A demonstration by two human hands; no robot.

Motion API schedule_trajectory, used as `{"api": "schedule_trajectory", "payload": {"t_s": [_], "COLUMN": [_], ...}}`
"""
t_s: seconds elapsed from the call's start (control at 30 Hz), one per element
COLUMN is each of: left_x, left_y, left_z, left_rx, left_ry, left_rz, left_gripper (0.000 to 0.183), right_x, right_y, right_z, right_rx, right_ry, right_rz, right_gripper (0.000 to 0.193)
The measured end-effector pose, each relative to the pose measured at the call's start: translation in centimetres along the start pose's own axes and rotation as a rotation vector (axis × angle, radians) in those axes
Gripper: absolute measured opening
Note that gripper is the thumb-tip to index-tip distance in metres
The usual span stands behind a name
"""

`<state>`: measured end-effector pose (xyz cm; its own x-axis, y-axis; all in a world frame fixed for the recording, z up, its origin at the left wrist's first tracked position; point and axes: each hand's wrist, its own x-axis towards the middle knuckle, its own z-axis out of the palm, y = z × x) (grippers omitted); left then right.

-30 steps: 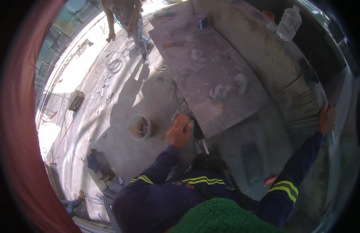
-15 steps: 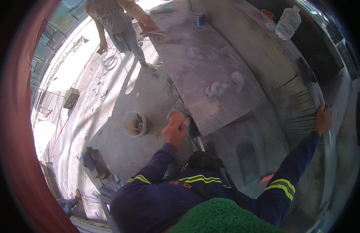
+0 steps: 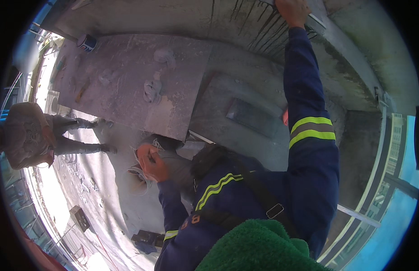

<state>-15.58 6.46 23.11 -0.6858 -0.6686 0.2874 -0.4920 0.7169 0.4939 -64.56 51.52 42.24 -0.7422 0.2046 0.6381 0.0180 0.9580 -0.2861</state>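
Observation:
My left hand [image 3: 151, 163] is held in front of my body with its fingers curled together. Thin pale strands show beside it, and what the fingers close on is hidden. Below that hand stands a bucket [image 3: 138, 181], partly covered by it. My right arm reaches far up to a concrete ledge [image 3: 349, 45]. There my right hand [image 3: 294, 11] is closed at the ledge's edge, its top cut by the picture rim. A pale flat strip [image 3: 318, 21] sticks out beside it; whether the fingers hold it I cannot make out.
A dusty board [image 3: 128, 104] carries crumpled pale lumps [image 3: 152, 91] and a blue-and-white can [image 3: 87, 43]. Another person [image 3: 26, 133] stands at the left. A dark rectangular slab [image 3: 250, 117] lies near my right arm. A block [image 3: 79, 218] rests on the floor.
The view has turned to the right, so the board and the other person now appear further left. My right hand shows higher up. The other person's outstretched arm has come down.

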Motion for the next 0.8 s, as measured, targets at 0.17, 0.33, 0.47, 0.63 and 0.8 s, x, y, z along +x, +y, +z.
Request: {"api": "schedule_trajectory", "payload": {"t_s": [0.17, 0.33, 0.47, 0.63, 0.8], "left_x": [0.3, 0.2, 0.3, 0.8, 0.8], "left_y": [-0.6, -1.5, -1.8, -1.6, -1.7], "left_z": [0.5, 0.9, 0.9, 1.1, 1.2], "left_rx": [-0.067, -0.016, 0.015, -0.019, -0.007], "left_ry": [0.005, 0.034, -0.015, 0.04, 0.005], "left_rz": [0.043, 0.078, 0.045, 0.133, 0.073], "left_gripper": [0.029, 0.027, 0.025, 0.027, 0.029], "right_x": [-4.3, -19.8, -29.7, -33.2, -32.3], "right_y": [1.3, 9.3, 16.3, 18.9, 18.2], "right_z": [-1.8, -0.6, 1.7, 3.3, 4.5], "right_rx": [0.285, 0.335, -0.005, -0.314, -0.333], "right_ry": [0.426, 0.036, -0.376, -0.546, -0.606], "right_rz": [-0.317, -0.074, 0.269, 0.466, 0.485], "right_gripper": [0.036, 0.027, 0.046, 0.06, 0.056]}}
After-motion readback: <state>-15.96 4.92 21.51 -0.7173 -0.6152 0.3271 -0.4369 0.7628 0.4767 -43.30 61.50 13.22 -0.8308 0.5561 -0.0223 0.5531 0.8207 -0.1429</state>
